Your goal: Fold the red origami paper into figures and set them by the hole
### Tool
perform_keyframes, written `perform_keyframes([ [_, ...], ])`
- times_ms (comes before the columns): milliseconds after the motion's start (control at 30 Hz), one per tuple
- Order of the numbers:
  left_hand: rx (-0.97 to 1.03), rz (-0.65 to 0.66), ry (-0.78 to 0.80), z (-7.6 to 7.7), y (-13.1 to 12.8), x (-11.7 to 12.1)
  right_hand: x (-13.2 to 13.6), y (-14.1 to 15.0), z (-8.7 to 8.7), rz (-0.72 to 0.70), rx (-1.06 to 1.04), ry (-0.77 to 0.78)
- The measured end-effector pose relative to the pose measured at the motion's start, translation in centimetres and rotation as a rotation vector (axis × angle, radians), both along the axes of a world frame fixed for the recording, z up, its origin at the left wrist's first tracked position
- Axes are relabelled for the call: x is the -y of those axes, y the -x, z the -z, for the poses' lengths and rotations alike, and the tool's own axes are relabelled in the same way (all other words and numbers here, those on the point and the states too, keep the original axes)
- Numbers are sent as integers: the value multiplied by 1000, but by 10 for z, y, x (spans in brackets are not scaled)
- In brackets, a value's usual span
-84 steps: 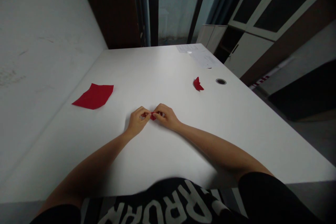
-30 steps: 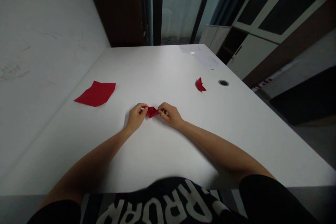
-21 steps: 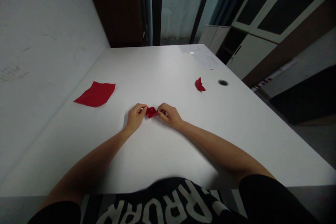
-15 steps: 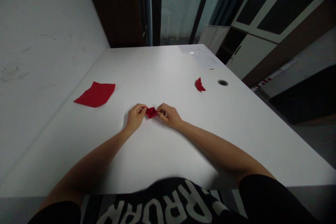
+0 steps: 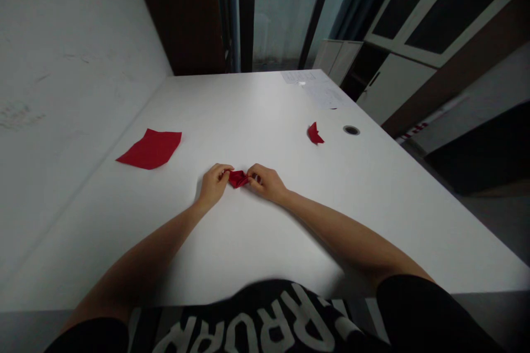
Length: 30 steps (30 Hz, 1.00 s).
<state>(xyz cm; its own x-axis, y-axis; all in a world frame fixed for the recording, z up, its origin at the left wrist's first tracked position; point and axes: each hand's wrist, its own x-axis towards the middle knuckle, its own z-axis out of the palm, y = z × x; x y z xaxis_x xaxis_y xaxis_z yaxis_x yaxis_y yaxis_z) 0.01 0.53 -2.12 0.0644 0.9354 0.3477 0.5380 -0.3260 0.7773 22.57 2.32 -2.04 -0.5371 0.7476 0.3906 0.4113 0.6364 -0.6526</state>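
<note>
Head view, contents by item. Item 1: folded red piece (image 5: 237, 178), bunched into a small creased shape, held just above the middle of the white surface (image 5: 248, 110), its folds partly hidden by the fingers. Item 2: left hand (image 5: 213, 184), clenched, pinching the piece's left end between thumb and fingers. Item 3: right hand (image 5: 266, 183), clenched, gripping the right end, so the two hands nearly meet across it. Item 4: flat red sheet (image 5: 149, 149), unfolded, lying well to the left. Item 5: small creased red piece (image 5: 314, 133), lying apart to the right, just beside a round grommet (image 5: 351, 130).

Progress as shown: two pieces are creased and one sheet is unfolded; whether the held folds are finished cannot be told.

Room: loose papers (image 5: 325, 94) at the far end of the surface, a pale wall (image 5: 70, 77) along the left side, white cabinets (image 5: 393, 85) at right, a window (image 5: 284, 16) ahead.
</note>
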Motion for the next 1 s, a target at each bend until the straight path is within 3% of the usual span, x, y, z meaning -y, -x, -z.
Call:
perform_keyframes([
  [600,-122,-13,-15,-9,-3,3,3,2,-2,-4,76,-32],
  [833,-181,-8,-55,-11,-5,5,5,4,-10,-76,108,-176],
  [1000,-235,-33,-54,-11,-5,5,5,5,-6,-112,159,-239],
])
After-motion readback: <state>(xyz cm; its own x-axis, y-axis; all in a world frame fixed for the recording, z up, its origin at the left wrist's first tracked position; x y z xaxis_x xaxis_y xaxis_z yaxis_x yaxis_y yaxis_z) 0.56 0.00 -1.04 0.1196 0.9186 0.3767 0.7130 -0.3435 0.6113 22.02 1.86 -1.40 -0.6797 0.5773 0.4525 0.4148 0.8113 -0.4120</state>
